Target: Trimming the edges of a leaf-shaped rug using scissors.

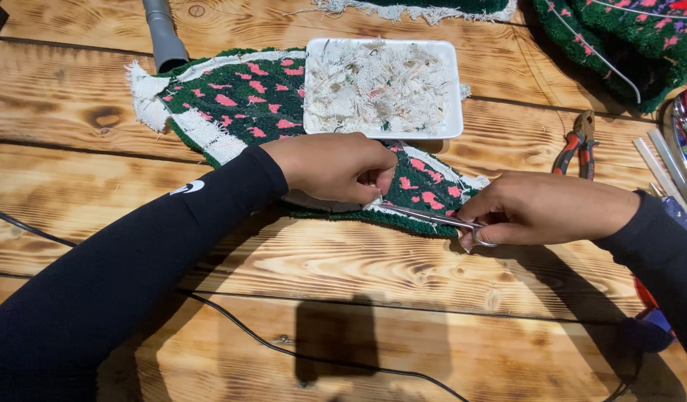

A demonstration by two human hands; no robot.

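Observation:
A green tufted rug piece (243, 100) with pink flecks and a white cloth border lies across the wooden table. My left hand (332, 165) pinches the white backing at the rug's near edge. My right hand (541, 208) grips small silver scissors (433, 217), fingers through the loops, blades pointing left to the edge right beside my left fingers. Both arms wear black sleeves.
A white foam tray (455, 89) full of white cloth trimmings rests on the rug behind my hands. Red-handled pliers (576, 145) lie at right. A grey hose (163, 33) enters from the top left. A black cable (284, 348) crosses the near table. More green tufted pieces (626, 37) sit top right.

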